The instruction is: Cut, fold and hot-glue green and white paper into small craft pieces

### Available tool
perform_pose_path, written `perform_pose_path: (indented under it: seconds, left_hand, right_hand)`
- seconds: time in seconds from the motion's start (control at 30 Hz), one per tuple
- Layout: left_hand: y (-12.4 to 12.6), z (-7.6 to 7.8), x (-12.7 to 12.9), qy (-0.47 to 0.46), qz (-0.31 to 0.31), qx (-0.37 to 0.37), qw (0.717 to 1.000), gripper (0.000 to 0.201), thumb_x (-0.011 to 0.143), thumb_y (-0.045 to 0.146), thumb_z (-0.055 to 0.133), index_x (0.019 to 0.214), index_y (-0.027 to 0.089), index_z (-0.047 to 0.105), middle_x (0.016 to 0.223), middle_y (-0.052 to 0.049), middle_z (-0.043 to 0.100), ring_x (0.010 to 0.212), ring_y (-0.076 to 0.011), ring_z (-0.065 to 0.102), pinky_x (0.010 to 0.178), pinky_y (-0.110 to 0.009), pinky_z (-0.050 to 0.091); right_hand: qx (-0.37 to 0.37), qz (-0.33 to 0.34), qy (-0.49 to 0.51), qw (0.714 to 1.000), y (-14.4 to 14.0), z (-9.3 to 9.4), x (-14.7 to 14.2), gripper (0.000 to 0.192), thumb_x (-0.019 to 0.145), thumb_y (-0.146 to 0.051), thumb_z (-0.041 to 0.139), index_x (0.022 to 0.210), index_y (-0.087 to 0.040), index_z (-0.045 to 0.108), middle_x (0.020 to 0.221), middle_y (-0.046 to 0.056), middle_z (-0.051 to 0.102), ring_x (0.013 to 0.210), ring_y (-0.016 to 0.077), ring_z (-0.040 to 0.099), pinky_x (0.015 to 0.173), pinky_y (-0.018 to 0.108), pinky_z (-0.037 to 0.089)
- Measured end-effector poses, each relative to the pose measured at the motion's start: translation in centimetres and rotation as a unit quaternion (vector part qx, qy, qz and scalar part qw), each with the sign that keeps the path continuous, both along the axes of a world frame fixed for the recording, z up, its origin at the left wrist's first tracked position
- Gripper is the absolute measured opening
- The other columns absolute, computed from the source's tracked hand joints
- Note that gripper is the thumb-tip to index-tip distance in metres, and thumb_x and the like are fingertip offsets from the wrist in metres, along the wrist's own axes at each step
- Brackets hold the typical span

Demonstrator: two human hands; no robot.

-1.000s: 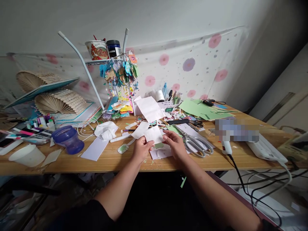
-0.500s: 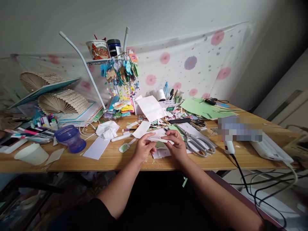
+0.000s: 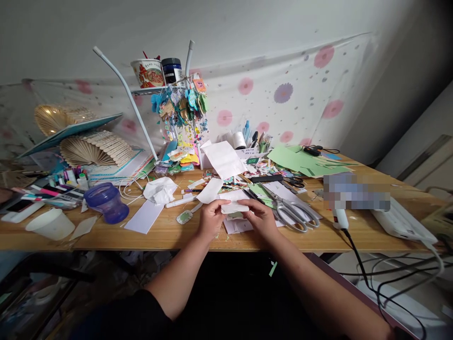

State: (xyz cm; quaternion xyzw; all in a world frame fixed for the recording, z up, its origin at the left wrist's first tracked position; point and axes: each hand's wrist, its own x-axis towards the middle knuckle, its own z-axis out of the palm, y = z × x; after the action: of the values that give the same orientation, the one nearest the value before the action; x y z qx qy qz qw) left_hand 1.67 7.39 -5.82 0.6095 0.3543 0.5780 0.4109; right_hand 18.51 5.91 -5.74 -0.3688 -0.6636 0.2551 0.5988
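Both of my hands hold one small white piece of paper (image 3: 233,206) just above the near middle of the wooden table (image 3: 170,233). My left hand (image 3: 211,218) pinches its left end and my right hand (image 3: 261,216) pinches its right end. The paper lies folded flat between them. More white paper scraps (image 3: 236,225) lie on the table right under my hands. Large silver scissors (image 3: 296,213) rest on the table just to the right of my right hand.
A purple plastic cup (image 3: 106,202), a white cup (image 3: 52,224) and a crumpled tissue (image 3: 160,190) lie at left. Green paper sheets (image 3: 304,161) are at back right. A glue gun (image 3: 340,218) with cable and a white power strip (image 3: 403,223) sit at right.
The white paper stood upright in my hands a second ago; now it is folded down flat and held lower. My hands stayed in about the same spot.
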Motion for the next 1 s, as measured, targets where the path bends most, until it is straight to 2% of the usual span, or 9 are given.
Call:
perform_pose_path:
  seconds: [0.1, 0.17, 0.27, 0.37, 0.53, 0.67, 0.8, 0.9, 1.0]
  left_hand:
    - [-0.2, 0.3, 0.1, 0.019, 0.009, 0.003, 1.000, 0.014, 0.072, 0.026, 0.068, 0.082, 0.018, 0.072, 0.078, -0.004, 0.071, 0.073, -0.0169, 0.064, 0.070, -0.027, 0.049]
    - [-0.3, 0.5, 0.1, 0.022, 0.012, 0.006, 1.000, 0.014, 0.072, 0.028, 0.067, 0.079, 0.017, 0.071, 0.073, -0.004, 0.071, 0.068, -0.0160, 0.063, 0.065, -0.026, 0.049]
    - [-0.5, 1.0, 0.3, 0.014, 0.008, 0.015, 1.000, 0.014, 0.070, 0.028, 0.069, 0.076, 0.016, 0.071, 0.072, -0.004, 0.070, 0.066, -0.0164, 0.063, 0.064, -0.027, 0.049]
    - [-0.7, 1.1, 0.5, 0.011, 0.000, 0.010, 1.000, 0.014, 0.069, 0.029, 0.069, 0.076, 0.017, 0.071, 0.073, -0.004, 0.071, 0.067, -0.0168, 0.063, 0.065, -0.027, 0.049]
    - [-0.5, 0.7, 0.7, -0.002, -0.016, -0.010, 1.000, 0.014, 0.069, 0.030, 0.069, 0.076, 0.017, 0.069, 0.073, -0.002, 0.069, 0.068, -0.0159, 0.061, 0.067, -0.026, 0.048]
    - [-0.3, 0.5, 0.6, -0.038, 0.015, -0.023, 0.999, 0.015, 0.067, 0.029, 0.070, 0.066, 0.016, 0.062, 0.064, 0.001, 0.063, 0.060, -0.0115, 0.055, 0.061, -0.023, 0.044]
    - [-0.1, 0.2, 0.6, -0.021, 0.035, -0.010, 0.999, 0.019, 0.067, 0.026, 0.069, 0.060, 0.016, 0.056, 0.055, 0.004, 0.052, 0.052, -0.0082, 0.046, 0.053, -0.020, 0.037]
    - [0.0, -0.2, 0.6, -0.009, 0.026, -0.010, 1.000, 0.017, 0.068, 0.026, 0.068, 0.062, 0.016, 0.055, 0.056, 0.004, 0.052, 0.053, -0.0087, 0.046, 0.054, -0.021, 0.037]
    - [0.1, -0.3, 0.7, 0.000, 0.023, -0.016, 1.000, 0.018, 0.067, 0.026, 0.067, 0.060, 0.016, 0.054, 0.054, 0.004, 0.051, 0.051, -0.0085, 0.046, 0.052, -0.021, 0.037]
  right_hand:
    - [-0.023, -0.003, 0.062, 0.998, 0.3, -0.1, -0.1, 0.008, 0.077, -0.029, 0.065, 0.079, -0.025, 0.071, 0.089, 0.005, 0.062, 0.086, 0.0201, 0.057, 0.077, 0.035, 0.046]
    - [-0.047, 0.007, 0.109, 0.993, 0.6, -0.3, -0.2, 0.009, 0.076, -0.031, 0.067, 0.073, -0.023, 0.069, 0.096, 0.005, 0.060, 0.091, 0.0203, 0.057, 0.078, 0.035, 0.046]
    - [-0.078, 0.038, 0.164, 0.983, 1.0, -0.7, -0.3, 0.011, 0.071, -0.031, 0.072, 0.071, -0.021, 0.066, 0.097, 0.005, 0.061, 0.089, 0.0191, 0.059, 0.077, 0.034, 0.047]
    - [-0.090, 0.045, 0.193, 0.976, 1.1, -1.0, -0.4, 0.015, 0.068, -0.029, 0.075, 0.065, -0.020, 0.063, 0.089, 0.003, 0.063, 0.081, 0.0167, 0.059, 0.074, 0.030, 0.046]
    - [-0.101, 0.028, 0.181, 0.978, 1.0, -0.8, -0.5, 0.019, 0.072, -0.030, 0.072, 0.061, -0.019, 0.061, 0.069, 0.000, 0.061, 0.066, 0.0135, 0.055, 0.065, 0.027, 0.043]
    - [-0.097, 0.035, 0.194, 0.975, 0.9, -0.6, -0.6, 0.017, 0.071, -0.030, 0.072, 0.063, -0.019, 0.061, 0.076, 0.001, 0.063, 0.071, 0.0141, 0.056, 0.068, 0.027, 0.044]
    - [-0.113, 0.065, 0.214, 0.968, 0.8, -0.5, -0.7, 0.014, 0.070, -0.030, 0.073, 0.073, -0.020, 0.064, 0.082, 0.002, 0.065, 0.071, 0.0143, 0.058, 0.067, 0.028, 0.046]
    - [-0.105, 0.037, 0.205, 0.972, 0.9, -0.4, -0.8, 0.016, 0.069, -0.030, 0.073, 0.066, -0.019, 0.062, 0.083, 0.003, 0.065, 0.074, 0.0149, 0.058, 0.068, 0.027, 0.046]
    - [-0.100, 0.007, 0.190, 0.977, 1.0, -0.4, -0.8, 0.019, 0.068, -0.030, 0.073, 0.062, -0.018, 0.060, 0.077, 0.002, 0.064, 0.069, 0.0136, 0.057, 0.064, 0.026, 0.045]
